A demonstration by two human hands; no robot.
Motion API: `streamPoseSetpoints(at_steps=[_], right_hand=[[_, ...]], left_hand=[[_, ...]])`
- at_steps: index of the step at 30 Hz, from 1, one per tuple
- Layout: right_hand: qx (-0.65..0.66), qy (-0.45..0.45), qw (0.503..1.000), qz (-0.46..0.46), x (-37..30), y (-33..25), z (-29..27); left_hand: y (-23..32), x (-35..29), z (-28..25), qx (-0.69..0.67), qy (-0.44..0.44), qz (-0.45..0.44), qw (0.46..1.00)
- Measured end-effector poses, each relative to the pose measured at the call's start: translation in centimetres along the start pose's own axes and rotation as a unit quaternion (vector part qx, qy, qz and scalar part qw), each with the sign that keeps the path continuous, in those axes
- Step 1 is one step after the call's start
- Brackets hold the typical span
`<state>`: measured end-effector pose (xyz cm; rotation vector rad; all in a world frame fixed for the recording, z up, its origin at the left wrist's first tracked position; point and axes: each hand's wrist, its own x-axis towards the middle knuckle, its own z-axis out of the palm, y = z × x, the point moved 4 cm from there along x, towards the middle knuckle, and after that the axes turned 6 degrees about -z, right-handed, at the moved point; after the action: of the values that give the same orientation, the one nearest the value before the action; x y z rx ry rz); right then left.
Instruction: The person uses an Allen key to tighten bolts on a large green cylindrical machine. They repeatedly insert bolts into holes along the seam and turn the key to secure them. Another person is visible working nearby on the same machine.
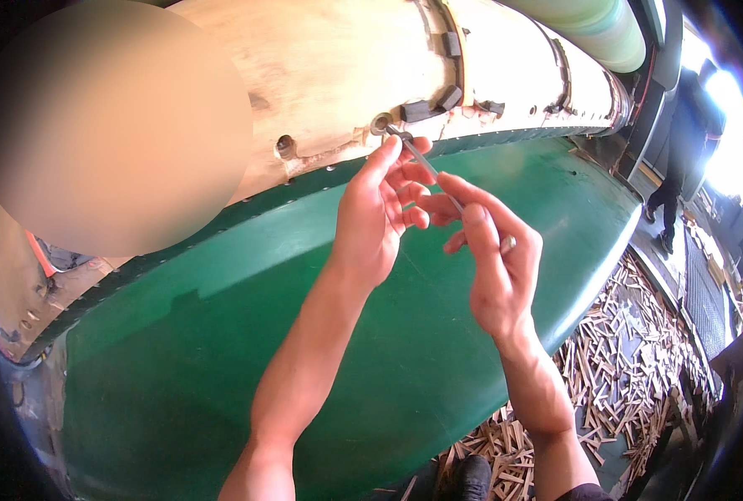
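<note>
A slim metal wrench [422, 159] slants from a round hole [382, 123] in the large tan curved drum down into my right hand. My right hand [502, 259] is closed round its handle, thumb and forefinger along the shaft, with the handle's end poking out beside the palm. Close to the hole, my left hand [377, 204] pinches the wrench near its dark head, the other fingers loosely curled. The tip meets the hole's rim; whether it sits on a fastener inside I cannot tell. A second round hole [285, 147] lies to the left on the drum [338, 67].
Dark rubbery blocks [421, 110] sit on the drum by a raised band. Below slopes a glossy green panel [246, 367]. Wood strips [622, 351] litter the floor at right, near my shoe [473, 479]. Another person [685, 134] stands at far right. A blurred disc covers the upper left.
</note>
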<state>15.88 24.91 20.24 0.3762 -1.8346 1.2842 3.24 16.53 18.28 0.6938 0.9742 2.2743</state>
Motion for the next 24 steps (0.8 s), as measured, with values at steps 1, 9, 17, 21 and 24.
streamPoseSetpoints(at_steps=[1, 9, 17, 21, 24], right_hand=[[0.008, 0.004, 1.0, 0.028, 0.3, 0.3, -0.1], [0.02, -0.004, 1.0, 0.014, 1.6, 0.6, 0.4], [0.044, -0.015, 0.998, 0.043, 1.7, 1.5, 0.4], [0.049, -0.019, 0.997, 0.048, 1.6, 1.9, 0.5], [0.079, 0.009, 0.996, 0.046, 2.2, 2.4, 0.8]], left_hand=[[-0.1, 0.4, 0.2, -0.005, 0.019, 0.002, 1.0], [0.5, 1.0, 0.5, 0.021, 0.049, 0.042, 0.998], [-0.2, 1.0, -0.6, 0.055, 0.079, 0.053, 0.994], [-0.4, 1.3, -0.7, 0.045, 0.071, 0.056, 0.995], [-0.3, 1.2, -0.1, 0.043, 0.071, 0.072, 0.994]])
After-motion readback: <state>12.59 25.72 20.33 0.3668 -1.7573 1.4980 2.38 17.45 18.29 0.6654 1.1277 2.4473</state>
